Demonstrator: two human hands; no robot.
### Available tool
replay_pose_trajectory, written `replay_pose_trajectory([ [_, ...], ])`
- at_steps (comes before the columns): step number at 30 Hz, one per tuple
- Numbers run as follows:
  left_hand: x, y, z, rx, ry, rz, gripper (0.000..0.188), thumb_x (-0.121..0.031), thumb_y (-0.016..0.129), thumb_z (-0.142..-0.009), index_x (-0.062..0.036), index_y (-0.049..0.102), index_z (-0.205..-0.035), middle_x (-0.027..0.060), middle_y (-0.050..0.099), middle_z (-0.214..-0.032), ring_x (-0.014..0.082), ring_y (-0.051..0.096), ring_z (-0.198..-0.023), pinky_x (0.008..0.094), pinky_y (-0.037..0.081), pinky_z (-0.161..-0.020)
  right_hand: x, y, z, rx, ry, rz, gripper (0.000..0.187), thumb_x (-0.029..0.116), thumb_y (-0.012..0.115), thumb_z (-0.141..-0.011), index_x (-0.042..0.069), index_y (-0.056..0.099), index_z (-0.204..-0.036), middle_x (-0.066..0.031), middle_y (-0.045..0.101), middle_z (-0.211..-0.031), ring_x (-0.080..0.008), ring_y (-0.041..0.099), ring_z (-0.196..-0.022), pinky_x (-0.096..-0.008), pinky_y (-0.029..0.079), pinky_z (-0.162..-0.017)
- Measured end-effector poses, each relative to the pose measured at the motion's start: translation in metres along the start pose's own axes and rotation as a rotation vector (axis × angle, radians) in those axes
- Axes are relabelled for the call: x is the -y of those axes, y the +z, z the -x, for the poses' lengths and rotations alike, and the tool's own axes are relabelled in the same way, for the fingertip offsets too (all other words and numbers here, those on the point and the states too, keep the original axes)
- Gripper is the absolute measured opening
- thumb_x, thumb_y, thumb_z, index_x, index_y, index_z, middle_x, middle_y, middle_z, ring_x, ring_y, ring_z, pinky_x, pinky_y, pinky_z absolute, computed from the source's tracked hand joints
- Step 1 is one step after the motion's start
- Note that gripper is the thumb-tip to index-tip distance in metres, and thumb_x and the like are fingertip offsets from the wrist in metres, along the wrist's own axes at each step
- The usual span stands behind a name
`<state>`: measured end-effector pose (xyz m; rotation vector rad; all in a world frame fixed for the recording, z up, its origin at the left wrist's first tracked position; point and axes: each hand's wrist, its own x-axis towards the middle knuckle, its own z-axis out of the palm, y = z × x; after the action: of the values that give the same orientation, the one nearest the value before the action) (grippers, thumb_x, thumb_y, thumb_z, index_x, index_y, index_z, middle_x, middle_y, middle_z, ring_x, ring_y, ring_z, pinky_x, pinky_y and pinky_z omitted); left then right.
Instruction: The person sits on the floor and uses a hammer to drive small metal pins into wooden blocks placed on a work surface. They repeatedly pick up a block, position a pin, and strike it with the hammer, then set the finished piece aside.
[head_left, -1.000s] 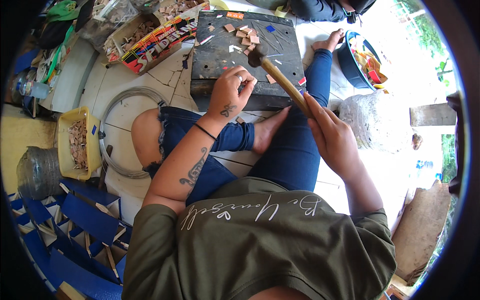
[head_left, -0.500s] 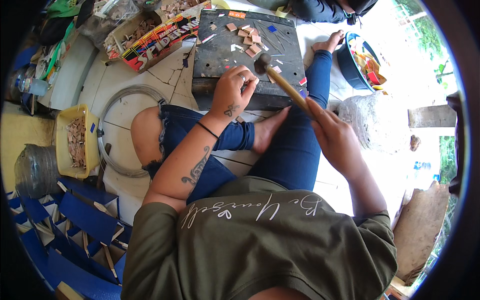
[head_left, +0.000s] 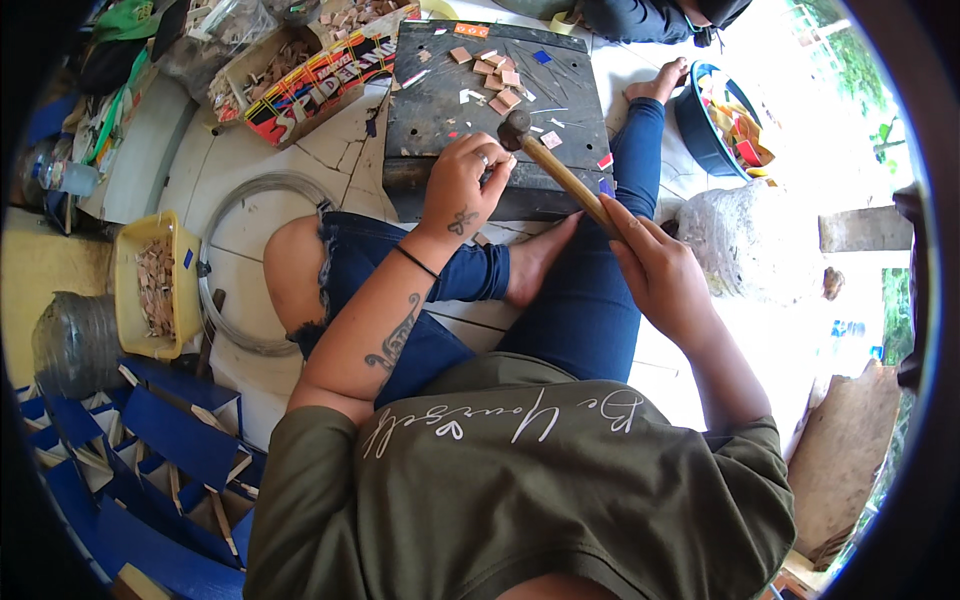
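Observation:
My right hand [head_left: 655,262] grips a hammer [head_left: 562,172] by its wooden handle. The dark metal head hangs just right of my left fingertips. My left hand [head_left: 466,178] is closed in a pinch at the near edge of a black box-like work block [head_left: 425,128]; whatever lies between its fingers is too small or hidden to name. On top of the block, beyond both hands, lie several small wooden squares [head_left: 497,72], thin wire pieces [head_left: 560,80], a blue chip [head_left: 542,57] and paper scraps.
A coil of wire [head_left: 215,225] lies left of my bent knee. Beyond it stands a yellow basin [head_left: 190,290] of wooden bits. A printed carton [head_left: 330,88] sits far left, a blue tub [head_left: 700,135] far right. Blue panels [head_left: 180,420] pile up near left. Another person's leg [head_left: 630,22] shows at the top.
The hammer head has shifted slightly left and down, closer to my left fingertips, and my right hand has moved with it. My left hand stays almost in place.

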<state>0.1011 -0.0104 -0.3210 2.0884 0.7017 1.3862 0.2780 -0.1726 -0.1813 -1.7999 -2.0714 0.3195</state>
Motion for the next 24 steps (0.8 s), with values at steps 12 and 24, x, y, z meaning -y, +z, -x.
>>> replay_pose_trajectory([
  [12,0.0014,0.0006,0.0,-0.012,0.019,0.02,0.01,-0.003,0.067,-0.081,-0.0037,0.059,-0.077,0.0108,0.061,-0.081,0.032,0.06,-0.078,0.0401,0.047,-0.073,-0.0049,0.0032,0.0031,-0.041,-0.027,-0.033,0.052,0.008,0.057,-0.094,0.012,0.045,-0.144,-0.0149,0.061,-0.094,-0.0361,0.064,-0.074,-0.0432,0.051,-0.065],
  [24,-0.0008,0.0002,0.0001,0.005,-0.013,-0.003,0.01,-0.003,0.068,-0.082,-0.004,0.059,-0.078,0.0102,0.062,-0.081,0.0312,0.061,-0.079,0.0392,0.047,-0.074,-0.008,0.005,0.0018,-0.06,-0.028,-0.093,0.052,0.009,0.056,-0.094,0.012,0.045,-0.145,-0.0165,0.062,-0.095,-0.0371,0.064,-0.076,-0.044,0.051,-0.066],
])
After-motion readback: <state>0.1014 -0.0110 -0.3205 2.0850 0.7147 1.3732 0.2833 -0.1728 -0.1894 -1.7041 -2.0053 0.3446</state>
